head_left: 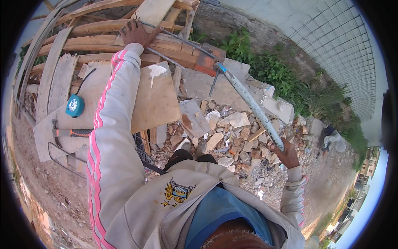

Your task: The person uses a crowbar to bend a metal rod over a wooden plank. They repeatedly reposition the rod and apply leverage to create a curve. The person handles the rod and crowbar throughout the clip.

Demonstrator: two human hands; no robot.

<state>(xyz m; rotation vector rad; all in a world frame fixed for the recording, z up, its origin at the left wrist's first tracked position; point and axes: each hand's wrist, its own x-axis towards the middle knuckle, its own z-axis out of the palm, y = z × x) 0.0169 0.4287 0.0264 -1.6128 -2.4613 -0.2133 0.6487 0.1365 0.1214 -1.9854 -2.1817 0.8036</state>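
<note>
My left hand (139,34) lies with its fingers spread on a wooden beam, over or beside a thin steel rod (188,42). The rod runs along the beam to a reddish-brown block (206,62) at its end. My right hand (287,153) is closed round the near end of a pale blue metal pipe (253,103). The pipe slants up and left, its bright blue far tip meeting the rod's end by the block. A short dark rod piece (214,84) points downward there; whether it is joined to the long rod I cannot tell.
Left of my arm, a teal tape measure (75,106) and a claw hammer (72,133) lie on boards. A plywood sheet (157,99) sits under my left forearm. Broken rubble (236,145) covers the ground round my feet. Weeds (273,70) and wire mesh (340,45) line the wall.
</note>
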